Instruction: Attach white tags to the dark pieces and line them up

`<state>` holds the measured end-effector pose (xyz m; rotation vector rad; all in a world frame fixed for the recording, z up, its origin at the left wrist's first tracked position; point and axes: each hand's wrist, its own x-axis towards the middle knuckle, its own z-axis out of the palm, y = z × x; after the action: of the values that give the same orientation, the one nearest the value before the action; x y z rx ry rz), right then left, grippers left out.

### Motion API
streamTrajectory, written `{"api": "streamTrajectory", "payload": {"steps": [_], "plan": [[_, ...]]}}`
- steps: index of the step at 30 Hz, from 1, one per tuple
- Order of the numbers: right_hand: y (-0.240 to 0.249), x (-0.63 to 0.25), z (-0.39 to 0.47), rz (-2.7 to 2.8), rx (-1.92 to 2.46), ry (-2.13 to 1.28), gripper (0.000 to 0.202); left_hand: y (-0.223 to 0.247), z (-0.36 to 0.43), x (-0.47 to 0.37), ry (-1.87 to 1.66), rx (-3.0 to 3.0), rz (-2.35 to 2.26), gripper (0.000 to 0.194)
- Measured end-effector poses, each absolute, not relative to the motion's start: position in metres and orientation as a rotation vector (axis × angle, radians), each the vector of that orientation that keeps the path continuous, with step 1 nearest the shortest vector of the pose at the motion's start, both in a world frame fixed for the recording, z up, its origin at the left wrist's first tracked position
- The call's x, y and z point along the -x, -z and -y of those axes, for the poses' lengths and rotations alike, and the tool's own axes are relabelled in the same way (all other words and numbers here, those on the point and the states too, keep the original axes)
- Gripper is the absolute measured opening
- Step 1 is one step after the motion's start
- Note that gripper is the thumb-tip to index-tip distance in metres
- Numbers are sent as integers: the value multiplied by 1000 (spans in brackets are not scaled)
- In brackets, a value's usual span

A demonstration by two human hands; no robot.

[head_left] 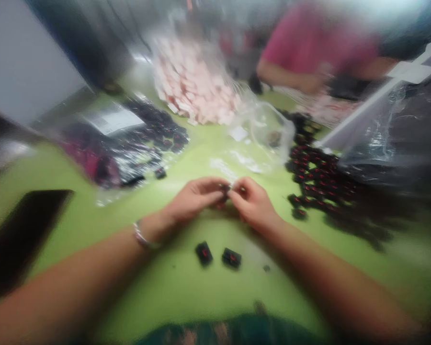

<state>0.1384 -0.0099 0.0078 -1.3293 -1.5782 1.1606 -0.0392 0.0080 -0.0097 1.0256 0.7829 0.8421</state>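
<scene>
Both hands meet over the middle of a green table (158, 292). My left hand (194, 199) is closed on a small dark block (223, 194), thumb and fingers pinching it. The fingers of my right hand (253, 201) are pinched together against the block's right side; what they hold there is too small and blurred to name. Nearer to me lie two loose black blocks with red marks, the left block (204, 253) tilted and the right block (232, 258) lying nearly flat. A silvery bracelet (141, 235) circles my left wrist.
Many black-and-red blocks (319, 177) are heaped at the right, beside a clear plastic bag (380, 139). Another bag of dark blocks (140, 139) lies at the left, near a dark flat slab (25, 235). Behind are a bag of pale pink pieces (197, 81) and a person in pink (319, 43).
</scene>
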Motion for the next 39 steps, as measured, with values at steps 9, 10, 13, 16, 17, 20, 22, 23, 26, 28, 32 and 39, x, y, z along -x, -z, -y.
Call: {"api": "streamTrajectory", "payload": {"steps": [9,10,13,16,17,20,22,23,26,28,32,39], "plan": [[-13,-150,6,1342,1192,-1667,24,10,-9,38,-817,-979,-613,31],[-13,-149,6,1318,1199,-1650,24,10,-9,37,-835,-974,-610,34],[-13,-147,7,1258,1221,-1622,21,9,-8,34,-857,-978,-647,41],[-14,-145,9,1256,1252,-1604,21,8,-7,33,-843,-1021,-714,38],[-15,-145,9,1261,1266,-1596,22,8,-7,33,-841,-1040,-729,37],[-17,-144,9,1283,1303,-1582,22,8,-6,33,-843,-1091,-743,36],[-18,-144,9,1294,1316,-1577,21,9,-5,33,-844,-1116,-745,35],[-19,-144,10,1300,1324,-1574,20,10,-5,33,-844,-1126,-749,35],[-21,-141,11,1337,1363,-1534,16,10,-4,32,-852,-1146,-781,34],[-21,-139,12,1369,1410,-1475,14,9,-3,30,-855,-1137,-814,33],[-15,-134,14,1435,1494,-1363,11,11,-1,28,-870,-1117,-850,35],[-7,-134,14,1479,1443,-1255,11,13,-1,29,-886,-1100,-846,36]]}}
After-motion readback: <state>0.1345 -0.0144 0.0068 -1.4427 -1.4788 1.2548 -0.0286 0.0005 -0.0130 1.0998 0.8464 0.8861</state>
